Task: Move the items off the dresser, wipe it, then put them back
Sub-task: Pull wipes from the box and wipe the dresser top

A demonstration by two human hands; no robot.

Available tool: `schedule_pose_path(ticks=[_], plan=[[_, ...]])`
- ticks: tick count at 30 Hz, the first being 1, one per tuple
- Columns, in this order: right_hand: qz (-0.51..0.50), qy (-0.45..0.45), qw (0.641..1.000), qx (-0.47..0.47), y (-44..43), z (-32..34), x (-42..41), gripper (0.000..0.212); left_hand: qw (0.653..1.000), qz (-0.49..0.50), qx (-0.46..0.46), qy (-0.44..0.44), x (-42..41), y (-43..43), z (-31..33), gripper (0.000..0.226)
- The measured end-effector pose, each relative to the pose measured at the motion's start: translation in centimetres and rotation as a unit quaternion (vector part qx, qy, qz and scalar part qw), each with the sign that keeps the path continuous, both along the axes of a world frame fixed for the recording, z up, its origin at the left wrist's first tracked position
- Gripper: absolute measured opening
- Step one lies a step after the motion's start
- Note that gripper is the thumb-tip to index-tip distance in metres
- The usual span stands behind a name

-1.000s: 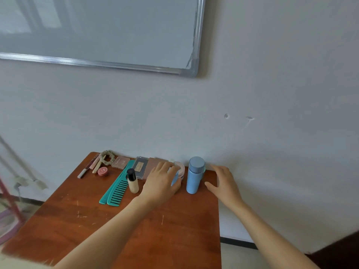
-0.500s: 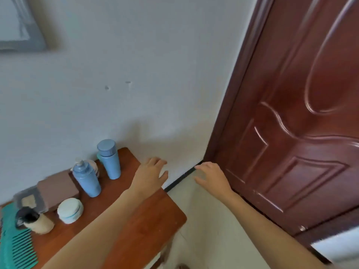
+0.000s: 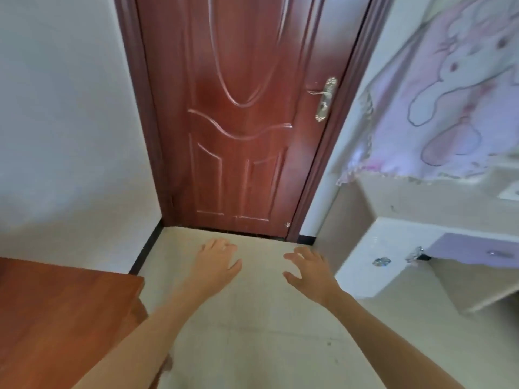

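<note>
Wooden dresser (image 3: 56, 318) near left hand (image 3: 216, 265)

head cam; faces forward-down at door (image 3: 241, 108) and floor (image 3: 252, 332); dresser (image 3: 56, 318) corner lower-left

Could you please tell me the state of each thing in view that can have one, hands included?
Door: shut.
Door handle: roughly level, untouched.
Left hand: open, fingers spread, holding nothing.
Right hand: open, fingers spread, holding nothing.
Purple drawer: looks shut, though blurred.
Printed cloth: hanging down.
Dresser: only a corner in view.
</note>
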State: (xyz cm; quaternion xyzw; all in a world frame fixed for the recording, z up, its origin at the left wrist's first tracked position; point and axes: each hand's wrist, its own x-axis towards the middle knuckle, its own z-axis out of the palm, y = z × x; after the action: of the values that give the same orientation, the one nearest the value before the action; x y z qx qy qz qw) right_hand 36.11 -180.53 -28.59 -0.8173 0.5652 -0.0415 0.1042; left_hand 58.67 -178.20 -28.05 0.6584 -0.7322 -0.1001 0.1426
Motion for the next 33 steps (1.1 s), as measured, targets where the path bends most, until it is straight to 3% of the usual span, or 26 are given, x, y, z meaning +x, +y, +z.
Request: schedule_pose_path(ticks=[5, 12, 15, 20, 28, 33], plan=[[-0.133, -0.025, 0.990, -0.032, 5.9, 0.4, -16.0, 0.044, 0.988, -0.152, -0.016, -0.003, -16.9, -1.1, -0.3, 0.093], [-0.304, -0.009, 0.952, -0.024, 15.1, 1.0, -38.6, 0.044, 0.949, -0.314, -0.019, 0.022, -41.5, 2.3, -0.9, 0.064], [-0.357, -0.005, 0.934, -0.031, 18.0, 1.7, -45.3, 0.043, 0.932, -0.358, -0.024, 0.039, -48.7, 3.5, -0.3, 0.074], [-0.412, -0.009, 0.910, -0.051, 19.3, 2.6, -53.2, 0.040, 0.923, -0.380, -0.037, 0.050, -56.4, 1.6, 1.2, 0.086], [-0.401, -0.008, 0.912, -0.080, 11.6, 4.0, -61.7, 0.038, 0.920, -0.365, -0.129, 0.069, -64.5, -7.9, 3.1, 0.049], [-0.388, 0.011, 0.914, -0.114, 3.8, 7.5, -69.1, 0.038, 0.919, -0.353, -0.169, 0.055, -71.1, -16.0, 5.8, 0.042]])
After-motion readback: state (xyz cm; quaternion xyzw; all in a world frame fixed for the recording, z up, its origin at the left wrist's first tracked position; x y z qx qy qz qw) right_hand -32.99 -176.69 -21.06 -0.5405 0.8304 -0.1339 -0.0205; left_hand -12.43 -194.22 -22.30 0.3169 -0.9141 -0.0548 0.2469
